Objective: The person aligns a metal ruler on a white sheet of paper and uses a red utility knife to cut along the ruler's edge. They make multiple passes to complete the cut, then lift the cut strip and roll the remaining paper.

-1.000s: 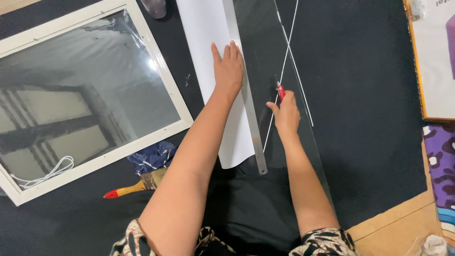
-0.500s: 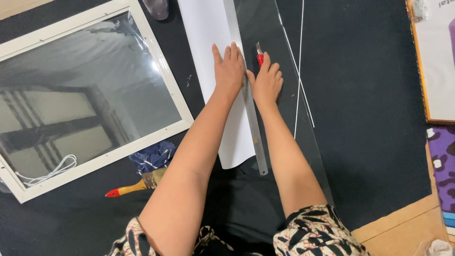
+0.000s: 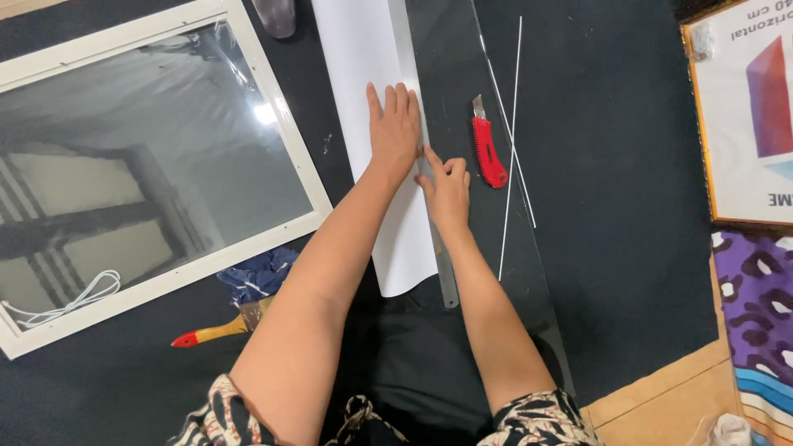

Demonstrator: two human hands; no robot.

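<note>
Your left hand (image 3: 395, 128) lies flat, fingers open, pressing the white paper sheet (image 3: 372, 107) beside the metal ruler (image 3: 436, 239). Right hand (image 3: 447, 188) rests open-fingered on the ruler, gripping nothing. Red utility knife (image 3: 487, 150) lies just beside it.

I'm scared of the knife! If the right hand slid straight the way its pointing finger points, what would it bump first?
Not the knife, which lies off to the side. The right hand points up-left along the metal ruler, so it would probably meet the left hand first.
</note>
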